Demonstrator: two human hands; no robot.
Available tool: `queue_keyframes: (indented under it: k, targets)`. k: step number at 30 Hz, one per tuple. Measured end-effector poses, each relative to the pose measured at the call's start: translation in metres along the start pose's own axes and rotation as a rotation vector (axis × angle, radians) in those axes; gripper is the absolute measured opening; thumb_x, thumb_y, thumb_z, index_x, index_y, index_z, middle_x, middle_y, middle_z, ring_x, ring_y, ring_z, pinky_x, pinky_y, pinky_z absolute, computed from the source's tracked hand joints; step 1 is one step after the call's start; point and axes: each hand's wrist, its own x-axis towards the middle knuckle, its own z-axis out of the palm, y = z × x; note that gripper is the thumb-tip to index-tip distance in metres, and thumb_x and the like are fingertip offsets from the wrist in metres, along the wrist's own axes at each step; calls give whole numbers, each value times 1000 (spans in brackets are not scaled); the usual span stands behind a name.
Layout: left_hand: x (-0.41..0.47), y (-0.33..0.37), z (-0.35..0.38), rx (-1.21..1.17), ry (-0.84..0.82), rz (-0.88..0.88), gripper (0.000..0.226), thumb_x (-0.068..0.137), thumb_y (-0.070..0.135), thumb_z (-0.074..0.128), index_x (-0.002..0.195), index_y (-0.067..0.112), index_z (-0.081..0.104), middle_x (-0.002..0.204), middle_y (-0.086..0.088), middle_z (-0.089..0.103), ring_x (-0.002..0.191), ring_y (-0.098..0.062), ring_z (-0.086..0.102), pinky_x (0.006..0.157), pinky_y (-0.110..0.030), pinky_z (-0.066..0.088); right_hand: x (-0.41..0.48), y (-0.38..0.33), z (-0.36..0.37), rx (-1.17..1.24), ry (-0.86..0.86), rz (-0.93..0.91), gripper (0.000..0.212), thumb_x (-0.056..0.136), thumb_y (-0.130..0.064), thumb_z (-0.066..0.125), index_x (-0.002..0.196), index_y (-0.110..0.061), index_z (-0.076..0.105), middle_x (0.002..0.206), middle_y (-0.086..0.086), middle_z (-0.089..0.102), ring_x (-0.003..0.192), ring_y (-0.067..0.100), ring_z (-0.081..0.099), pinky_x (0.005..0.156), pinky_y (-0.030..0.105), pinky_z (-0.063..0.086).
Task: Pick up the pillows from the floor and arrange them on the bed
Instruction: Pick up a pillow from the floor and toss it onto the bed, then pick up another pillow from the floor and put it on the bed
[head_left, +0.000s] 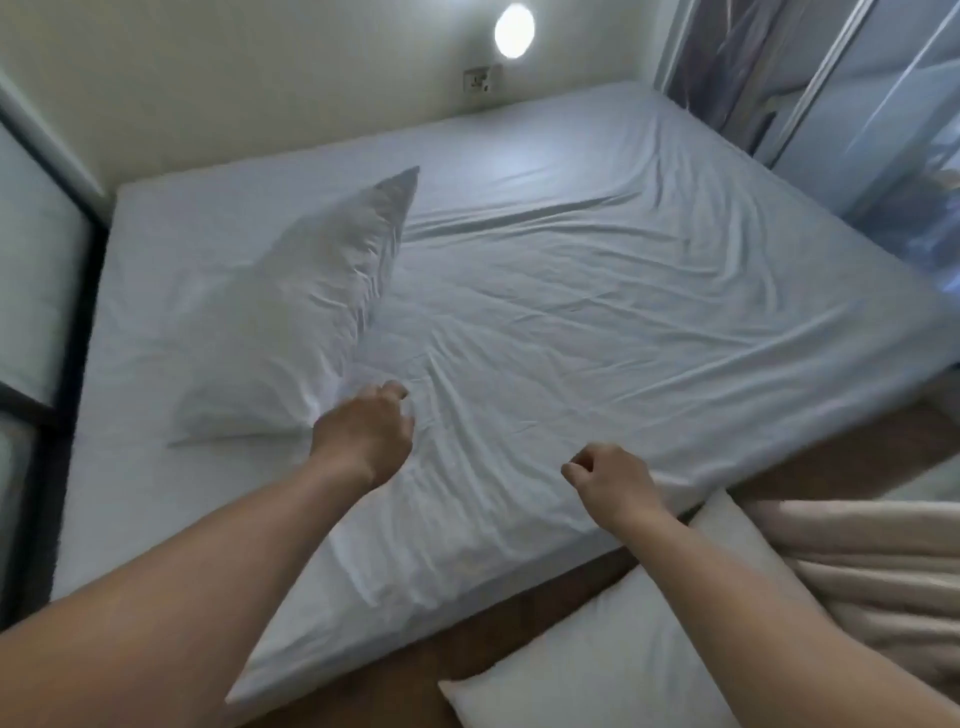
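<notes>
A white pillow (291, 322) lies on the left part of the bed (597, 291), blurred, with its far corner raised. My left hand (366, 431) hovers at the pillow's near right corner with the fingers curled in, and I see nothing gripped in them. My right hand (610, 480) is a loose, empty fist over the bed's near edge. A second white pillow (597, 654) lies on the wooden floor at the lower right, partly hidden under my right forearm.
A beige blanket (862, 566) is bunched on the floor at the right, beside the floor pillow. The bed's far side meets a wall with a socket (480, 79) and a round lamp (514, 30). Glass doors (852, 104) stand at the right and a dark-framed panel (36, 270) at the left.
</notes>
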Motion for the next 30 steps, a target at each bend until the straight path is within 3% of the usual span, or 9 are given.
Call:
queue_keyframes:
  k: [5, 10, 13, 16, 19, 23, 25, 27, 30]
  targets:
    - [-26, 79, 110, 21, -206, 159, 44, 93, 36, 47, 135, 25, 45, 137, -3, 53, 119, -27, 55, 97, -44, 46, -44, 170, 17, 20, -121, 355, 15, 83, -33, 60, 83, -18, 60, 87, 5, 62, 83, 25, 57, 74, 35, 47]
    - [-51, 164, 269, 83, -437, 357, 52, 87, 44, 54, 136, 32, 42, 134, -2, 53, 117, -27, 53, 93, -41, 46, -70, 335, 56, 211, -138, 671, 80, 75, -40, 74, 141, -13, 38, 138, 11, 50, 121, 32, 50, 99, 40, 44]
    - [-66, 193, 385, 171, -612, 367, 91, 68, 68, 62, 143, 41, 17, 141, -7, 43, 120, -32, 47, 94, -49, 45, -68, 416, 95, 449, -116, 855, 117, 56, -52, 86, 147, -14, 22, 146, 10, 41, 128, 34, 43, 99, 45, 41]
    - [-75, 196, 492, 212, -639, 263, 139, 39, 83, 66, 139, 42, -21, 158, -14, 12, 142, -40, 15, 108, -68, 13, -48, 476, 151, 707, -106, 965, 150, 43, -59, 88, 151, -14, -7, 153, 9, 31, 135, 33, 36, 107, 47, 32]
    - [-69, 180, 571, 177, -568, 171, 150, 30, 82, 67, 133, 41, -36, 159, -12, -1, 144, -39, 2, 111, -65, 6, -12, 510, 215, 812, 4, 955, 165, 31, -70, 84, 149, -14, -17, 158, 8, 20, 140, 30, 27, 114, 42, 27]
    - [-59, 174, 613, 50, -379, 258, 106, 52, 70, 71, 134, 39, 12, 137, -12, 44, 121, -36, 45, 90, -48, 42, 18, 540, 275, 833, 336, 887, 119, 48, -52, 90, 145, -10, 34, 149, 8, 41, 133, 26, 41, 113, 34, 31]
    - [-60, 182, 607, -3, -322, 326, 68, 64, 61, 69, 113, 36, 29, 111, -6, 61, 97, -33, 59, 63, -35, 38, 9, 541, 280, 829, 446, 923, 80, 55, -38, 91, 121, -8, 59, 123, 7, 63, 115, 26, 57, 100, 32, 43]
    - [-70, 187, 583, -20, -254, 433, 48, 71, 55, 65, 94, 32, 30, 89, -2, 61, 81, -31, 61, 49, -31, 24, -12, 528, 267, 770, 563, 932, 34, 59, -26, 89, 80, -16, 63, 82, -1, 68, 93, 28, 66, 83, 30, 47]
    - [-93, 182, 520, -135, -225, 455, 44, 74, 53, 63, 84, 32, 26, 82, 1, 62, 76, -30, 61, 52, -34, 27, -49, 477, 218, 676, 623, 886, 30, 64, -24, 85, 60, -21, 55, 65, -10, 61, 79, 24, 68, 75, 30, 49]
